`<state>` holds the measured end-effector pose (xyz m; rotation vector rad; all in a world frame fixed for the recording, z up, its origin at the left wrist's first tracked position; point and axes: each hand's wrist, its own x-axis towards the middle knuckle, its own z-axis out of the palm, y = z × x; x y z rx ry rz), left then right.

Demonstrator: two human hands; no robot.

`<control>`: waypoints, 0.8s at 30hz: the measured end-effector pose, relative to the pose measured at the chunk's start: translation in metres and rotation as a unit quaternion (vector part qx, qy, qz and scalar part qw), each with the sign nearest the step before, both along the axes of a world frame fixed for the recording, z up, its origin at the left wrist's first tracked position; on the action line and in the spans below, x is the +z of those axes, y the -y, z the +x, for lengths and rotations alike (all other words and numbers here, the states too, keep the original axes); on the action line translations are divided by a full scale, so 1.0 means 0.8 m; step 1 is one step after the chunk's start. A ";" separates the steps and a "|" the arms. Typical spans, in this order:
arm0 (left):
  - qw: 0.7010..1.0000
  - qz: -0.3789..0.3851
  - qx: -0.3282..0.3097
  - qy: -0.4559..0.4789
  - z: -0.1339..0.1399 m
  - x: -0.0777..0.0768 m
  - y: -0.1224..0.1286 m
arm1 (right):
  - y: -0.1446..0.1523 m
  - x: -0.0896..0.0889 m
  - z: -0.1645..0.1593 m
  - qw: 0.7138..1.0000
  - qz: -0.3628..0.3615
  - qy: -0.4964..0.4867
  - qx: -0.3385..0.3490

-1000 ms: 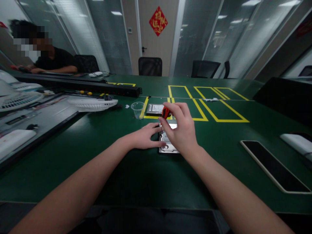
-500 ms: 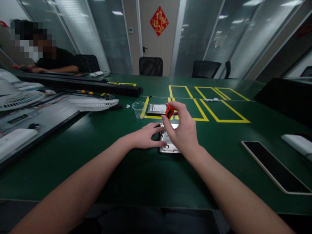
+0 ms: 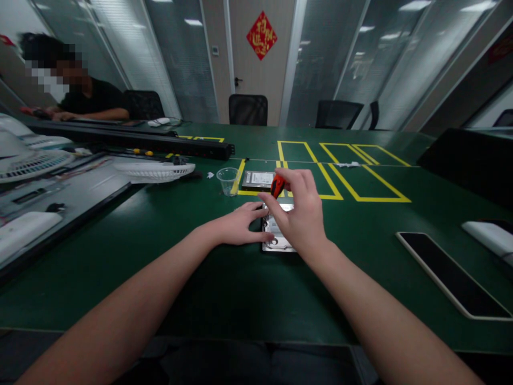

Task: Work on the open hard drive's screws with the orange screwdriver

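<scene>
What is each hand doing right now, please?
Left hand: open, flat against the drive.
Right hand: closed on the screwdriver, above the drive.

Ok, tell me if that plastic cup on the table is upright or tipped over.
Upright. The plastic cup stands on its base on the green table with its open rim facing up, beside the yellow tape. It looks empty, though that is hard to confirm.
</scene>
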<state>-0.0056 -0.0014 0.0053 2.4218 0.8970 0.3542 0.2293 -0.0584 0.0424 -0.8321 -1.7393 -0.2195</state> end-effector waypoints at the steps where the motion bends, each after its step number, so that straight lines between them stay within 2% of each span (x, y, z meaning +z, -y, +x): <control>1: 1.000 -0.001 0.002 -0.005 0.001 0.000 0.000 | -0.001 0.000 0.001 1.000 0.002 -0.001 -0.003; 9: 1.000 -0.002 -0.002 -0.002 0.000 0.002 0.000 | 0.000 -0.004 -0.005 1.000 0.013 -0.005 0.018; 18: 1.000 -0.006 0.010 -0.011 -0.003 -0.001 0.000 | -0.003 0.000 0.001 1.000 0.021 -0.006 -0.002; 24: 1.000 -0.004 0.003 -0.014 -0.003 0.001 -0.001 | -0.001 -0.004 -0.005 1.000 0.006 -0.006 0.009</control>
